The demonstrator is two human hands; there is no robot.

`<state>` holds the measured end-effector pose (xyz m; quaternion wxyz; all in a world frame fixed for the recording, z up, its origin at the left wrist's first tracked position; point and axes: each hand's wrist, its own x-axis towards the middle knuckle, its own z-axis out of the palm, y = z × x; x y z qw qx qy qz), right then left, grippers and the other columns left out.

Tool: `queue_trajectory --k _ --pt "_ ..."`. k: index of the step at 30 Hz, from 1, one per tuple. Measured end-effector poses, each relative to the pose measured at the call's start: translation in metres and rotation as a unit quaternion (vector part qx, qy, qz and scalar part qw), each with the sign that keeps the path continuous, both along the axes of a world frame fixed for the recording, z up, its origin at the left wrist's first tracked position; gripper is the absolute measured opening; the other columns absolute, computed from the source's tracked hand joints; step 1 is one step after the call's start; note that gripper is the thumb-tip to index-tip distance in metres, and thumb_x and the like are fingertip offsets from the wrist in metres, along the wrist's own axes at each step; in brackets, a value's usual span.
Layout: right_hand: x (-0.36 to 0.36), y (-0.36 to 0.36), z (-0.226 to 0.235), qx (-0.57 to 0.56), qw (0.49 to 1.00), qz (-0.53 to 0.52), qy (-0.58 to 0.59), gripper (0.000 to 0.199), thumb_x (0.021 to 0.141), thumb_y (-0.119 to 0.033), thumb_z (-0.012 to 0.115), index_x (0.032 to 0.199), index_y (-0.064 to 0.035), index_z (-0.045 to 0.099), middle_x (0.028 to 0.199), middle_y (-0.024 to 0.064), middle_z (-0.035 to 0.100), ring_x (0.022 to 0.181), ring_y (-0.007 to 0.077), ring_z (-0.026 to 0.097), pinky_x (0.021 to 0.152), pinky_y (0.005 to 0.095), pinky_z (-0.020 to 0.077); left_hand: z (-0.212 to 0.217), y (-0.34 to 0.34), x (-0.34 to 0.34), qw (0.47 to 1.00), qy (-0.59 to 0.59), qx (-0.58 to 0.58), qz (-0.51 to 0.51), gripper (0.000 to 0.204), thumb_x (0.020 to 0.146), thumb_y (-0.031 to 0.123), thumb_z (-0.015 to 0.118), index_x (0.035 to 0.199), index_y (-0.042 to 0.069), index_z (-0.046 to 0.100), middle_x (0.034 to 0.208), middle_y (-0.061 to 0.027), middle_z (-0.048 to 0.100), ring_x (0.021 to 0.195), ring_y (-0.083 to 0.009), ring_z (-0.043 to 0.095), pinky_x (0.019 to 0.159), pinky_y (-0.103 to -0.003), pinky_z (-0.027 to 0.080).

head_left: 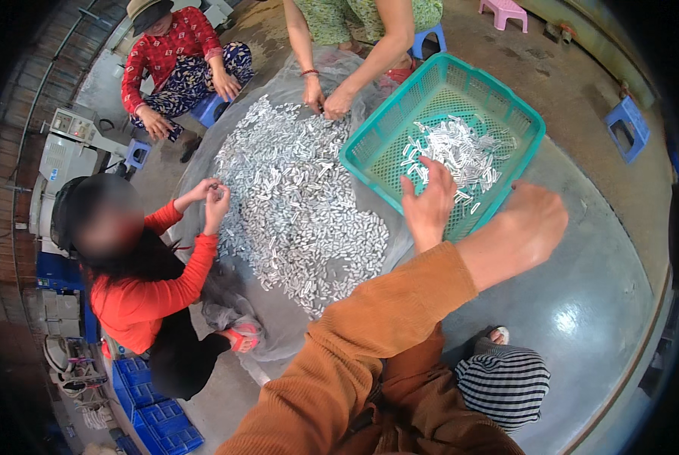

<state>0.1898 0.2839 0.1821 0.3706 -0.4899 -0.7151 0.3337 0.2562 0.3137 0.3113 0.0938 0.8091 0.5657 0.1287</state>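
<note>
My right hand point(430, 201) reaches over the near side of a green plastic basket point(370, 168), its thumb and fingers apart. Just beyond it is a heap of small white oblong pieces point(461, 155), some shaped like open loops. In a brown corduroy sleeve, my left arm crosses over the right one. My left hand point(527, 225) hangs bent at the basket's near right corner; it is slightly blurred and its fingers are hidden. Left of the basket, a broad pile of similar silvery-white pieces point(301, 205) lies spread on a grey mesh sheet point(275, 72).
A person in an orange-red top point(154, 303) squats at the left, fingers together by the pile. Another person's hands point(328, 100) work at its far edge. Someone in a red patterned shirt point(169, 57) sits behind. Blue crates point(158, 409) and small stools point(627, 129) stand around.
</note>
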Motion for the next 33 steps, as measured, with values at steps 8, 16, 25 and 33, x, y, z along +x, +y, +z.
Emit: queue_trajectory --k 8,16,25,33 --pt "0.005 0.010 0.031 0.039 0.999 -0.023 0.022 0.038 0.075 -0.020 0.069 0.112 -0.0122 0.059 0.124 0.0119 0.051 0.119 0.0317 0.042 0.098 0.0455 0.0348 -0.002 0.014 -0.022 0.995 -0.073 -0.066 0.018 0.026 0.069 0.007 0.068 0.091 -0.003 0.060 0.109 -0.0209 0.053 0.099 -0.0331 0.057 0.071 -0.044 0.053" --pt "0.016 0.020 0.010 -0.064 0.998 -0.012 0.019 0.034 0.077 -0.020 0.069 0.109 -0.0121 0.062 0.117 0.0137 0.056 0.110 0.0310 0.050 0.094 0.0402 0.0383 -0.010 0.031 -0.029 0.997 -0.057 -0.025 0.056 0.039 0.068 0.011 0.071 0.102 -0.004 0.058 0.128 -0.0221 0.043 0.106 -0.0367 0.054 0.080 -0.041 0.052" --pt "0.029 0.021 -0.022 0.008 0.995 0.084 0.045 0.029 0.077 -0.011 0.068 0.105 -0.0043 0.062 0.101 0.0132 0.063 0.102 0.0284 0.057 0.082 0.0356 0.0451 -0.055 -0.056 -0.162 0.970 -0.224 -0.031 0.086 0.043 0.082 0.014 0.062 0.123 0.008 0.053 0.133 -0.0165 0.046 0.118 -0.0350 0.048 0.097 -0.039 0.041" --pt "0.051 -0.009 -0.015 -0.089 0.966 0.242 0.019 0.027 0.077 -0.012 0.068 0.103 -0.0063 0.062 0.103 0.0128 0.062 0.096 0.0305 0.057 0.081 0.0368 0.0454 -0.259 -0.314 -0.248 0.818 -0.125 -0.119 0.548 0.051 0.074 0.018 0.069 0.122 0.012 0.053 0.130 -0.0219 0.043 0.118 -0.0405 0.042 0.095 -0.045 0.039"
